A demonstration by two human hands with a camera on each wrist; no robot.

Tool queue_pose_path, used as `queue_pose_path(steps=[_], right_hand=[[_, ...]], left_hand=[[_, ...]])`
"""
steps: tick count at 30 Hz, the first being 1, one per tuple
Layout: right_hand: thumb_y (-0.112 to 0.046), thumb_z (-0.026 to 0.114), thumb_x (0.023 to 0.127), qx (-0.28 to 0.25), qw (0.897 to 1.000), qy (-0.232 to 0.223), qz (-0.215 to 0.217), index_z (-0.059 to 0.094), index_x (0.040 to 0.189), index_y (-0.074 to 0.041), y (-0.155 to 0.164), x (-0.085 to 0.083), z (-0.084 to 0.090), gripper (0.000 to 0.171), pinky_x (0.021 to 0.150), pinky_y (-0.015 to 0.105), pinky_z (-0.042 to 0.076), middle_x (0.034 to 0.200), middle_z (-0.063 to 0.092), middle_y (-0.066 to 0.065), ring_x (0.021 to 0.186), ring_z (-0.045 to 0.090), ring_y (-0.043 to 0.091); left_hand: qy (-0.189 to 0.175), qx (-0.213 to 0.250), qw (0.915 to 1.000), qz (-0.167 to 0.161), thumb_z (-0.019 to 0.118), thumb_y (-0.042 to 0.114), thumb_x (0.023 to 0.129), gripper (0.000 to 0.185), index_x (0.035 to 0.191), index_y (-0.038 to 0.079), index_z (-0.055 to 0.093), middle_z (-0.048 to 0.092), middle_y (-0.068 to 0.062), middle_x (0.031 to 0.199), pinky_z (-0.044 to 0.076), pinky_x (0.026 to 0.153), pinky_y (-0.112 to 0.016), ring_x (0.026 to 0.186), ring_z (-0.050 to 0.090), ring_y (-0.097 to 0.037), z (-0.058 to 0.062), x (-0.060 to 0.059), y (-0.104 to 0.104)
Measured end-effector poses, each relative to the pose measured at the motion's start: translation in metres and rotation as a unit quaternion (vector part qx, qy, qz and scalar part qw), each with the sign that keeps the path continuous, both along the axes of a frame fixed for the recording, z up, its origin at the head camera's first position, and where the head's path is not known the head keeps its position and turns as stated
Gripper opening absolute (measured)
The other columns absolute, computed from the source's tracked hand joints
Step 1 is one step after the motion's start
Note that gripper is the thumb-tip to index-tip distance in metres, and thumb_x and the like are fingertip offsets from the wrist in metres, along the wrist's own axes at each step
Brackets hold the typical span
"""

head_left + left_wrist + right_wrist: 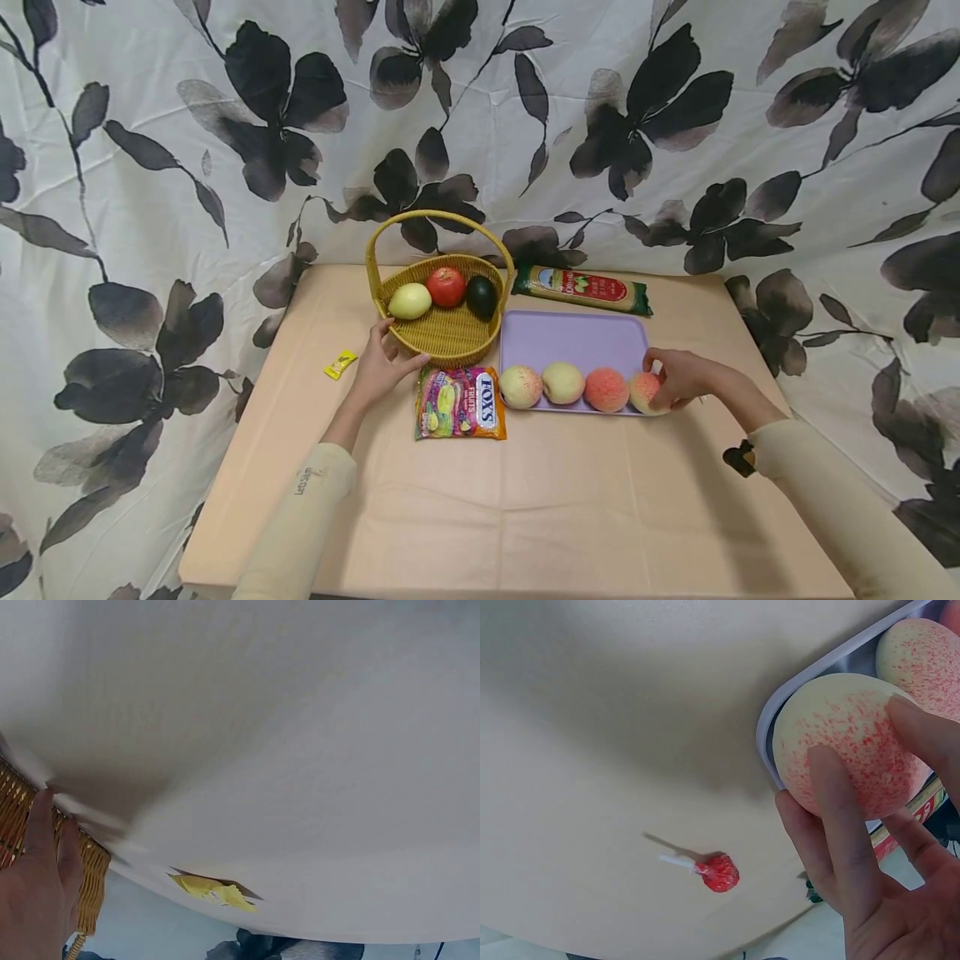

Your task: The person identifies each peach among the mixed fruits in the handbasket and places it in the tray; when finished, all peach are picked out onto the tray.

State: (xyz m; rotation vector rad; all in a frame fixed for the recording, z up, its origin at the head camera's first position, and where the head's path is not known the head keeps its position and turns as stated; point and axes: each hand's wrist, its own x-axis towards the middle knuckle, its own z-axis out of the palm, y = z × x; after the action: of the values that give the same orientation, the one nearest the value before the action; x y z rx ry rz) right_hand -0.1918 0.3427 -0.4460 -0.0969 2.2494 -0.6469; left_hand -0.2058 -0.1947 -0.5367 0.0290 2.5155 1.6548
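Observation:
My right hand (pixel 678 379) grips a pale peach with red speckles (pixel 847 742) between thumb and fingers, at the front right corner of the lilac tray (pixel 573 333). Several peaches (pixel 606 390) form a row along the tray's front edge, the held one at its right end. My left hand (pixel 382 364) touches the left front of a yellow wicker basket (pixel 450 340), its fingers lying straight along the woven wall in the left wrist view. Inside the basket are a yellow-green fruit (pixel 410 302), a red tomato-like one (pixel 446 287) and a dark avocado-like one (pixel 482 297).
A bag of Fox's fruit sweets (pixel 461 404) lies before the basket. The green-ended spaghetti packet (pixel 583 287) is behind the tray. A small yellow-wrapped sweet (pixel 341 364) lies left of my left hand, and a red lollipop (pixel 720 873) lies near the tray. Floral cloth (pixel 525 125) hangs behind.

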Motion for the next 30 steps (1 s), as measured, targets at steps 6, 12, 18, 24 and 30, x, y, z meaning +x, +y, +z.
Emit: queue_pose_path(steps=[6,12,18,24,30], right_hand=[[-0.012,0.087,0.082,0.007,1.0,-0.004,0.005,0.044,0.129,-0.005,-0.0002,-0.0003,-0.0015,0.063,0.07,0.032,0.066,0.106,0.056,0.018,0.087,0.06,0.022],[-0.017,0.089,0.08,0.031,0.998,0.028,0.036,0.047,0.127,-0.005,0.0007,-0.0011,-0.0032,0.064,0.066,0.03,0.052,0.106,0.056,0.017,0.089,0.056,0.024],[-0.024,0.091,0.079,0.047,0.995,0.058,0.059,0.048,0.128,-0.004,-0.0014,-0.0021,-0.0022,0.068,0.072,0.034,0.052,0.112,0.057,0.018,0.098,0.054,0.03],[-0.022,0.091,0.079,0.051,0.994,0.069,0.061,0.049,0.129,-0.002,-0.0058,-0.0016,-0.0014,0.068,0.075,0.035,0.053,0.111,0.059,0.018,0.097,0.055,0.029],[-0.011,0.089,0.079,0.028,0.999,0.02,0.027,0.045,0.128,-0.002,-0.0081,-0.0009,-0.0012,0.066,0.066,0.032,0.06,0.108,0.053,0.018,0.088,0.056,0.025]], left_hand=[[0.0,-0.007,1.0,0.001,0.085,0.051,0.084,0.117,0.166,0.018,0.008,0.008,-0.02,0.174,0.037,0.125,-0.057,0.154,0.029,-0.049,-0.0016,0.0,-0.0011],[0.002,-0.006,1.0,0.001,0.085,0.051,0.084,0.118,0.166,0.016,0.009,0.009,-0.019,0.174,0.037,0.125,-0.056,0.155,0.03,-0.047,-0.0015,0.0005,-0.0008],[-0.003,0.001,1.0,0.006,0.086,0.048,0.084,0.117,0.166,0.016,0.01,0.009,-0.02,0.174,0.036,0.126,-0.056,0.155,0.03,-0.048,0.0007,0.0006,0.0006],[-0.007,0.003,0.9999,0.007,0.087,0.047,0.083,0.116,0.166,0.014,0.011,0.011,-0.02,0.173,0.037,0.125,-0.056,0.154,0.031,-0.048,0.0028,0.0022,0.0015],[-0.003,0.004,1.0,0.004,0.087,0.047,0.084,0.117,0.166,0.014,0.01,0.009,-0.02,0.174,0.036,0.125,-0.058,0.154,0.029,-0.05,0.0035,0.003,0.0007]])
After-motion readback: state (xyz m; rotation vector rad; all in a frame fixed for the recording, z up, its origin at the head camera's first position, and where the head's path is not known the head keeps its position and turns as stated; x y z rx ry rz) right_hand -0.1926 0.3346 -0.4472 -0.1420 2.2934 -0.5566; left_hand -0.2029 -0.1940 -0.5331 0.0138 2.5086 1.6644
